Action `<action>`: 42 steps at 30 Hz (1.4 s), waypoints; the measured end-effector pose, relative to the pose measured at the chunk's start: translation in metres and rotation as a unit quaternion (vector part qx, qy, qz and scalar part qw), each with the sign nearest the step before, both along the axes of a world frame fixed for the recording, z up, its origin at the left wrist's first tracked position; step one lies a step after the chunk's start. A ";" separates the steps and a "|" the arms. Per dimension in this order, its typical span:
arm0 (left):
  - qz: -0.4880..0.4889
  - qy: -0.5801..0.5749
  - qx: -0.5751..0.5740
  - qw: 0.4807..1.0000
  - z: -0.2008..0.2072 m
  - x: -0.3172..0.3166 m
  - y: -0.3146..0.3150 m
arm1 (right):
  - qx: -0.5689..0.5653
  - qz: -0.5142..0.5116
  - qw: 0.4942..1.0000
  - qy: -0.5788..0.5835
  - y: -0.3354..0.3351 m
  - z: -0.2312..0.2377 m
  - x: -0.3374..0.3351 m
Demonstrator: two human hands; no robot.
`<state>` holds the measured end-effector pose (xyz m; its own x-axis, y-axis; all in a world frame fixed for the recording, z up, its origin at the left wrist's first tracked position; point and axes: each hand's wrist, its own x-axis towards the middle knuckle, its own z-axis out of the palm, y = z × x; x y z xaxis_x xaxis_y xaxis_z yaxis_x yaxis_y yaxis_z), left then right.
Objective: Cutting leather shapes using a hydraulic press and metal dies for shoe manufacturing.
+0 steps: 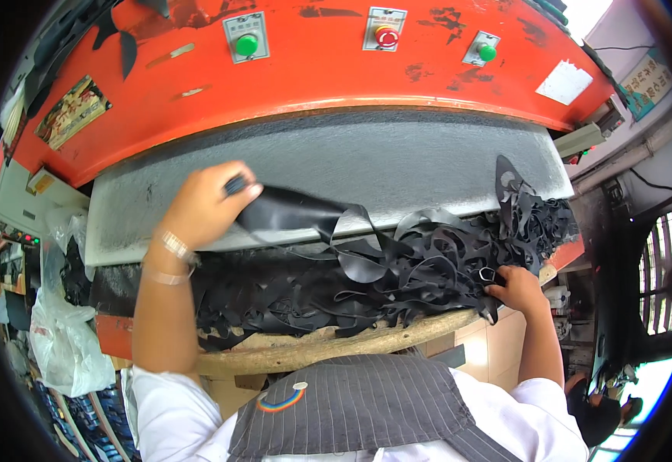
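My left hand [209,202] is closed on one end of a shiny black sheet offcut [289,212], raised over the grey pad. The offcut's other end trails into a tangled heap of thin black scraps [428,262], which look like leather or rubber. At the heap's right end my right hand [519,291] is closed, its fingers curled on scraps at the near edge. A small pale-edged loop [487,274] shows by its fingertips. Part of its grip is hidden among the scraps. One pointed black scrap [509,177] stands up from the heap onto the pad.
Beyond the long grey pad [397,165] rises an orange machine front [313,73] with two green buttons [246,45] and a red one [387,36]. A wooden rail [336,353] runs along the near side. A clear plastic bag [66,339] hangs at left.
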<state>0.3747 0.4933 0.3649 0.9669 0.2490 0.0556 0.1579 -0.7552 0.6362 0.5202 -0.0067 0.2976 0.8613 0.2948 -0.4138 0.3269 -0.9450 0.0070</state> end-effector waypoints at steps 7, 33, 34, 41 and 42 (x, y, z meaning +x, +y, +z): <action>0.081 0.013 0.202 0.976 -0.103 0.120 0.035 | 0.430 -0.135 0.892 -0.037 0.004 0.007 0.016; -0.004 -0.025 0.164 0.986 -0.150 0.071 0.000 | 0.462 0.274 0.838 -0.097 0.297 -0.027 0.142; -0.014 -0.023 0.168 0.985 -0.150 0.071 0.001 | 0.446 0.334 0.826 -0.079 0.308 -0.031 0.135; 0.008 -0.028 0.141 0.990 -0.159 0.082 -0.011 | 0.441 0.389 0.808 -0.031 0.312 -0.075 0.141; 0.013 -0.027 0.165 0.986 -0.156 0.086 -0.016 | 0.440 0.382 0.812 -0.034 0.309 -0.077 0.148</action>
